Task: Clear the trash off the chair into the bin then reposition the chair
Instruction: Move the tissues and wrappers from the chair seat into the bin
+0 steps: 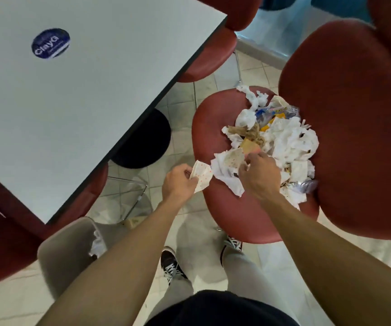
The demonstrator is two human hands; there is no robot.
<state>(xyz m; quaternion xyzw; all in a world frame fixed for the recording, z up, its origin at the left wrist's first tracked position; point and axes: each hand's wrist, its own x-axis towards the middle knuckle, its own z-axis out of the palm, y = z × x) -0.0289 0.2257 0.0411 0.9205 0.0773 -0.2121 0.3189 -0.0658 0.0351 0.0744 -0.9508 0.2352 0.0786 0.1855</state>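
A red chair stands in front of me, its seat heaped with trash: crumpled white napkins, brown paper and plastic wrappers. My left hand holds a white dotted paper wrapper just off the seat's left edge. My right hand reaches into the near side of the pile and pinches a crumpled dotted paper. A grey bin stands at the lower left beside my left forearm, with a bit of white paper in it.
A white table with a blue round sticker fills the upper left, its black base beneath. More red chairs are tucked around it. My feet stand on pale floor tiles between the bin and the chair.
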